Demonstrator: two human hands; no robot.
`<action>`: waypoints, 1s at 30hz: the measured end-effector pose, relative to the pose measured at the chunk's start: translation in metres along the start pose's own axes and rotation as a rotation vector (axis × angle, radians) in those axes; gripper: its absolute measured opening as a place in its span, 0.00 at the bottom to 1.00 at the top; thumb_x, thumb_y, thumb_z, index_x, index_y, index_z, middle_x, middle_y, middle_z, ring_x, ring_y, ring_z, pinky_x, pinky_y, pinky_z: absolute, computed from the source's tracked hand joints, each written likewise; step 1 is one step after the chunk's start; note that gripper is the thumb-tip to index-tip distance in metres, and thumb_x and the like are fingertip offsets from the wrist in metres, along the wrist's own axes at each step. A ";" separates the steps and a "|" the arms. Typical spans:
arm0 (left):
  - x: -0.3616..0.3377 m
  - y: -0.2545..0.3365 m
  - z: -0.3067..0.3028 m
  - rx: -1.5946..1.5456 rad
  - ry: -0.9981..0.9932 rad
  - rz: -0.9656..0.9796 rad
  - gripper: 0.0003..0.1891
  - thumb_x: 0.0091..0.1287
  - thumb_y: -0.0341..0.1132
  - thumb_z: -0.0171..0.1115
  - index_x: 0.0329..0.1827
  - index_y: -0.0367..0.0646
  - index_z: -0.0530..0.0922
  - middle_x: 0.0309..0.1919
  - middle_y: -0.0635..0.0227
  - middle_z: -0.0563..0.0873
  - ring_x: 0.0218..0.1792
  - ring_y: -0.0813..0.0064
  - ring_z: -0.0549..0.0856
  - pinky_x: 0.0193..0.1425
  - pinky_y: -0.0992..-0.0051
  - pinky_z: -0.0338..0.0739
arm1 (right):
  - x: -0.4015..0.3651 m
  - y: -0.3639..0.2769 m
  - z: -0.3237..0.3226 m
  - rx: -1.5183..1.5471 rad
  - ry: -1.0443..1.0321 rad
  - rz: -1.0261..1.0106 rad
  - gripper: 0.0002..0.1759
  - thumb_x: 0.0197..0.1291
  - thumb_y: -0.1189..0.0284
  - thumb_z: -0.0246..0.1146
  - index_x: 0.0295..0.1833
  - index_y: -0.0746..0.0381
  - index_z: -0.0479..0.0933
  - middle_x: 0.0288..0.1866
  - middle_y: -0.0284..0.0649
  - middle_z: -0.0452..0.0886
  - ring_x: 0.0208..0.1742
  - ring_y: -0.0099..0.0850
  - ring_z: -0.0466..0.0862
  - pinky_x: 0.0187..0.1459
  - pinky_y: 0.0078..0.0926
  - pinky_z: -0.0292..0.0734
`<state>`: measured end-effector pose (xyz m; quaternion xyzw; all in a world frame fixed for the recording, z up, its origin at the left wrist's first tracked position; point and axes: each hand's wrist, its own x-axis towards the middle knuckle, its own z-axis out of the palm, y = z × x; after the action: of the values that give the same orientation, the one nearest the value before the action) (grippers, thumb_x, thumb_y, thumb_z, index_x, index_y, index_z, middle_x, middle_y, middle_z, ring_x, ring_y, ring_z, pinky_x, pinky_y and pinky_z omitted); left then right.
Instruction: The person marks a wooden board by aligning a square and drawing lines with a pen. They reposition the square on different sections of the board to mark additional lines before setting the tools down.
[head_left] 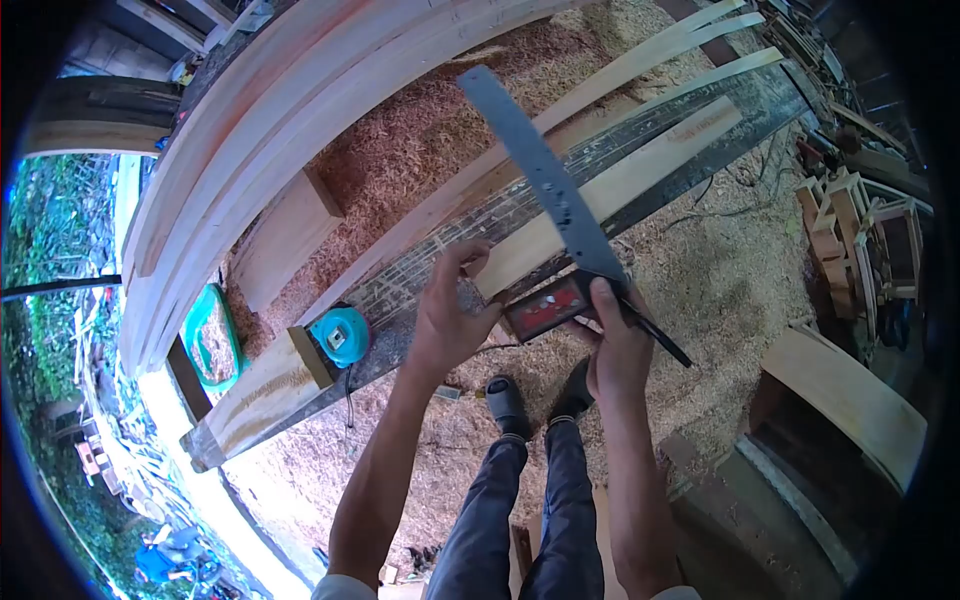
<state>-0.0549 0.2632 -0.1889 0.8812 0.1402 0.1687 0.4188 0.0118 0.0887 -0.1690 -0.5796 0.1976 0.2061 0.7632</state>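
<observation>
A try square is in my right hand, gripped near its corner, with the thumb on top. Its grey metal blade points away to the upper left, over the boards. The dark stock has a worn red face and reaches toward my left hand. A slim black stick juts out beside my right fingers. My left hand is open, fingers apart and partly bent, its thumb tip right at the stock's end. Below the blade, a pale board lies on the workbench.
A turquoise tape measure sits on the bench beside a wood block. Long curved planks stretch across the far side. A green-rimmed container holds shavings. Wood shavings cover the floor, and wooden frames stand at the right.
</observation>
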 end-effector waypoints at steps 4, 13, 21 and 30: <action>-0.008 -0.013 -0.020 -0.366 -0.103 -0.075 0.28 0.60 0.32 0.69 0.63 0.38 0.70 0.56 0.57 0.81 0.59 0.63 0.80 0.68 0.65 0.69 | -0.012 0.005 0.011 0.027 -0.106 0.082 0.12 0.66 0.69 0.65 0.50 0.65 0.78 0.41 0.37 0.84 0.39 0.24 0.86 0.36 0.25 0.89; 0.008 0.006 -0.014 -0.316 0.000 -0.498 0.24 0.70 0.46 0.64 0.56 0.32 0.80 0.47 0.58 0.87 0.50 0.71 0.84 0.61 0.70 0.75 | -0.028 0.026 0.032 0.129 -0.290 0.182 0.14 0.65 0.69 0.67 0.49 0.67 0.79 0.40 0.39 0.85 0.37 0.25 0.87 0.39 0.26 0.89; 0.025 0.002 -0.024 -0.420 -0.143 -0.631 0.19 0.65 0.43 0.70 0.44 0.31 0.85 0.36 0.64 0.88 0.40 0.78 0.84 0.50 0.77 0.75 | -0.030 0.028 0.030 0.108 -0.287 0.195 0.14 0.64 0.68 0.68 0.49 0.67 0.79 0.38 0.37 0.85 0.37 0.25 0.87 0.39 0.25 0.89; 0.026 0.007 -0.024 -0.414 -0.074 -0.618 0.14 0.64 0.41 0.71 0.36 0.35 0.86 0.29 0.71 0.86 0.32 0.84 0.79 0.41 0.80 0.71 | -0.043 0.034 0.034 0.118 -0.151 0.105 0.19 0.68 0.69 0.64 0.58 0.70 0.74 0.48 0.42 0.82 0.44 0.27 0.86 0.42 0.25 0.88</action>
<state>-0.0406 0.2853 -0.1648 0.6994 0.3471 0.0270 0.6242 -0.0405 0.1265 -0.1644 -0.5055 0.1813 0.2769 0.7968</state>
